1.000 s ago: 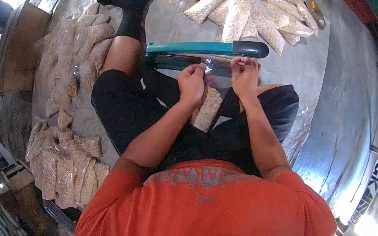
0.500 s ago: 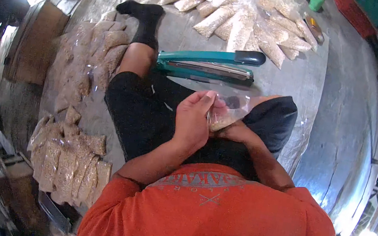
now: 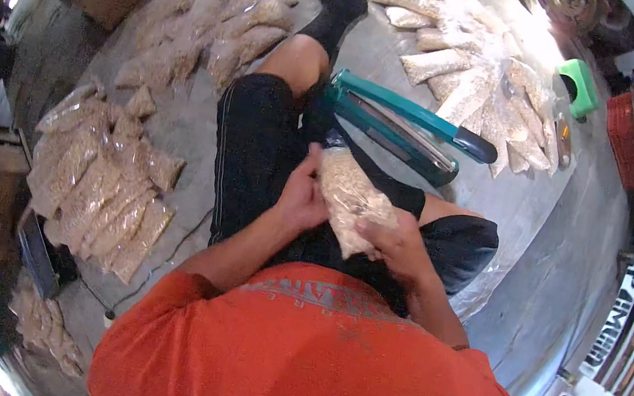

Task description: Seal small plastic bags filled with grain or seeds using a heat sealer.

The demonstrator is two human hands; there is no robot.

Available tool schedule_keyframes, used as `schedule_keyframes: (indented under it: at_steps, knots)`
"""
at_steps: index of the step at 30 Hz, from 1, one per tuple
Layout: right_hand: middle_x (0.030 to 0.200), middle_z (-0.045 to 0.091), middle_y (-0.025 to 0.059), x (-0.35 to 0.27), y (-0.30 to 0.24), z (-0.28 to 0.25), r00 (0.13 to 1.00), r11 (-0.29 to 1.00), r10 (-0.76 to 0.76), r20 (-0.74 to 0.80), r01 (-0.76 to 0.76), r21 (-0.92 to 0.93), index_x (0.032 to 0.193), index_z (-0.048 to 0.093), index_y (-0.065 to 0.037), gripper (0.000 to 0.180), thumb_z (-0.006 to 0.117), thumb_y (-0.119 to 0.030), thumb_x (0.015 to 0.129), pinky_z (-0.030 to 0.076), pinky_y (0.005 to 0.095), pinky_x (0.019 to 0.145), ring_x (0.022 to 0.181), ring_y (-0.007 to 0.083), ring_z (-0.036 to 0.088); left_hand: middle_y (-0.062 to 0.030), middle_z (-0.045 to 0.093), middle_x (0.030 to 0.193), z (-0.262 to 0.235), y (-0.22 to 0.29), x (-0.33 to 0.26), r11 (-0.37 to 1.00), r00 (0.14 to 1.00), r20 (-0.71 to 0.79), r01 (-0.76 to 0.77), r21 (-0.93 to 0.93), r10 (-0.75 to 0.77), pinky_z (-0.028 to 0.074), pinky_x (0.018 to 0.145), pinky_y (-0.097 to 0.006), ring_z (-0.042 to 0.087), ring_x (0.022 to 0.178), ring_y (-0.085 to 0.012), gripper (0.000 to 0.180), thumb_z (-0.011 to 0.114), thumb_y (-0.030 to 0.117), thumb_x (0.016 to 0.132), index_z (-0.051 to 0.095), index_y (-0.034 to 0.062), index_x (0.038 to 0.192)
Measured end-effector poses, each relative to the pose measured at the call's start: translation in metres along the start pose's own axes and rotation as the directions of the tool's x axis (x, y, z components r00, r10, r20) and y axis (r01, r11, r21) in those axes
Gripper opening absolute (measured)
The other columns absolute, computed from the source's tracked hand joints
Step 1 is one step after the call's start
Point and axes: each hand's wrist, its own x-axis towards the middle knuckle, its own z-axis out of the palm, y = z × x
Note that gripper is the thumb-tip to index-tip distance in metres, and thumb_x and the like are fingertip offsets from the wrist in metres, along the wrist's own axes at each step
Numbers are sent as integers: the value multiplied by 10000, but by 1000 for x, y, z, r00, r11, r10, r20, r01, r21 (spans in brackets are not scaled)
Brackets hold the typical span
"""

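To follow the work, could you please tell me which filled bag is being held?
The clear bag between the left hand and right hand; the other bags lie in piles, touched by neither hand.

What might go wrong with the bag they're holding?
Maybe these things:

1. The plastic bag is tilted between the left hand and right hand. If its clear end isn't sealed, which I can't tell, pale pieces might spill onto the lap.

2. The teal bag sealer is open just ahead, so fingers could get pinched if its arm closed on them.

3. The bag might slip and drop.
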Motion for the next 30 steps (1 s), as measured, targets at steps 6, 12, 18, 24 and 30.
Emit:
schedule_keyframes:
  at_steps: [6,12,18,24,30]
  knots:
    - [1086,727,34,-40,-8,-28,998,998,-55,11,55,-23,1239,668,2,409,757,-247,926,528,301,889,970,116,656,-177,670,1245,6,-7,20,995,980,-186,-59,74,72,466,1096,-550,642,1177,-362,465,521,427,1058,568,56,1334]
    - [1157,727,40,-35,59,-67,997,969,47,66,-30,-244,1280,660,-9,423,775,-179,911,508,314,952,1047,137,648,-101,710,1119,49,-8,26,832,927,-136,-241,500,350,579,898,-400,707,980,-229,261,644,87,969,635,23,1222]
    - [1222,636,159,-22,44,-55,974,832,-215,-68,147,-534,1335,620,-33,513,788,-264,909,461,361,1044,1193,253,598,-71,733,1096,64,-32,13,657,937,-36,-215,722,347,571,881,-357,705,974,-176,301,731,44,905,678,11,1200]
    - [1160,667,108,18,20,-45,832,867,-495,-251,455,-204,1327,604,-7,458,745,-240,958,487,357,1003,1100,212,624,-49,738,1133,91,-52,-2,214,955,-7,-58,975,295,564,873,-312,695,994,-141,313,769,73,908,702,8,1207]
    - [963,685,5,20,32,-47,854,882,-436,-284,468,52,1093,672,-44,215,753,-191,959,525,295,838,909,103,616,-40,736,1131,77,-53,-2,245,965,50,-115,963,259,558,886,-309,681,1001,-118,310,746,128,949,698,19,1236]
